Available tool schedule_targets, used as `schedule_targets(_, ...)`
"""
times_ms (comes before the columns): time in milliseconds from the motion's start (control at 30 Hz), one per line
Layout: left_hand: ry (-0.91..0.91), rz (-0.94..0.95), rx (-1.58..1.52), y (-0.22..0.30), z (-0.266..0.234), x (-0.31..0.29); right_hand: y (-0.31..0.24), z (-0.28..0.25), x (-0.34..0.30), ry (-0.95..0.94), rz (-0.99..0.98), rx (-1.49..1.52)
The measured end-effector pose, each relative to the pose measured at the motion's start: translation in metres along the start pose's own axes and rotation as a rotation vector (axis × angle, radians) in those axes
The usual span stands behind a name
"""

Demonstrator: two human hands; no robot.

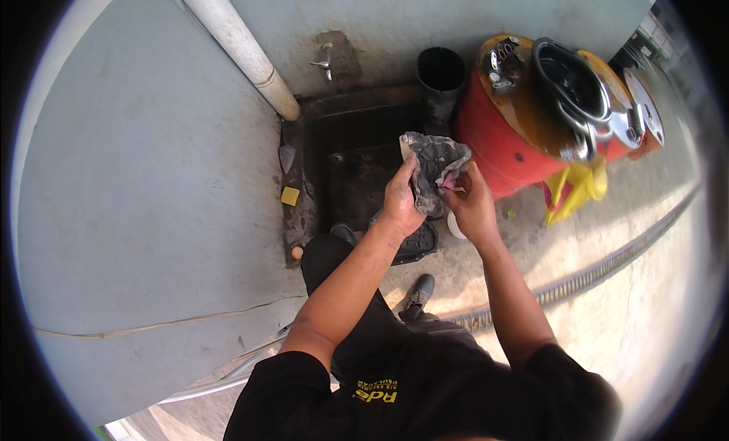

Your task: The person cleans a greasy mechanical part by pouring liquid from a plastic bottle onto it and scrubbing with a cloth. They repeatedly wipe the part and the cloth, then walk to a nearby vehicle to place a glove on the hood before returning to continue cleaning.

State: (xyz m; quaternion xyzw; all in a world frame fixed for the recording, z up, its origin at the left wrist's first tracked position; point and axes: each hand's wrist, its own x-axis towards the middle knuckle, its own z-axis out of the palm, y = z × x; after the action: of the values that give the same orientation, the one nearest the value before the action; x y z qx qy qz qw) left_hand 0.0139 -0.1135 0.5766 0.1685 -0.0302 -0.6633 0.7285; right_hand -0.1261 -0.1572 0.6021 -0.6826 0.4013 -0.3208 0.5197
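I hold a grimy grey rag up in front of me, above the dark wash basin; my left hand grips its side, and my right hand pinches something small and pinkish against it. Judging by this, the wiping is underway, with the rag already filthy

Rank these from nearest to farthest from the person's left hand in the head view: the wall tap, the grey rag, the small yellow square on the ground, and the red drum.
1. Grey rag: gripped in the left hand itself.
2. Red drum: to the right, beyond the right hand.
3. Yellow square: to the left, on the dark ground. It is nearly level with the drum, so this order is unsure.
4. Wall tap: up on the wall, farthest.
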Motion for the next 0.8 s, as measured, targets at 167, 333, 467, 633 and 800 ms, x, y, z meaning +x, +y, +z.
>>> schedule_targets(167,-0.016,0.041,-0.014,-0.005,-0.003,-0.002,0.007,0.003,0.004,0.071,0.02,-0.049)
schedule_targets(333,0.032,0.055,0.07,0.0,-0.009,0.0,0.023,0.007,0.016,0.151,-0.095,0.051)
schedule_targets(467,0.292,0.577,0.852,0.005,-0.017,-0.004,0.011,-0.003,0.024,0.26,-0.011,0.27)
schedule_targets(633,0.008,0.637,1.462,-0.013,0.002,-0.007,0.02,-0.014,0.013,0.447,-0.071,0.069)
schedule_targets(800,-0.033,0.245,1.334,-0.039,-0.014,0.004,0.032,-0.015,-0.008,0.521,-0.178,-0.222)
